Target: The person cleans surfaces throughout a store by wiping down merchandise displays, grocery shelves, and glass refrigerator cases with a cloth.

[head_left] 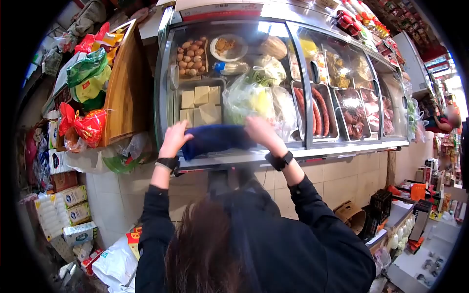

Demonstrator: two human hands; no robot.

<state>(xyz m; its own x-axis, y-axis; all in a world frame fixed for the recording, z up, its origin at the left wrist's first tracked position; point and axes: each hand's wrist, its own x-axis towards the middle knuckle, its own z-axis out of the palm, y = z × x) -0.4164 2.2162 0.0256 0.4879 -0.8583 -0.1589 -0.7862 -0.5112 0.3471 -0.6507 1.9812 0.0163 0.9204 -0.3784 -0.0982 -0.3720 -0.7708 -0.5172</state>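
Note:
A dark blue cloth [217, 140], blurred by motion, stretches between my two hands at the near edge of a glass-topped display cooler [283, 149]. My left hand [175, 139] grips its left end, and my right hand [263, 132] has hold of the right end. Beneath the glass, blocks of tofu [201, 95] sit in a metal tray just beyond the cloth. Bagged vegetables [251, 100] lie beside the tofu, partly behind my right hand. Eggs [191, 57] and a plate of food [227, 47] are farther back.
Sausages [320, 112] and trays of meat [352, 115] fill the cooler's right side. A wooden counter [122, 93] with colourful bags stands at the left. Tissue packs [78, 215] are stacked on the floor at lower left. A cardboard box [220, 9] rests behind the cooler.

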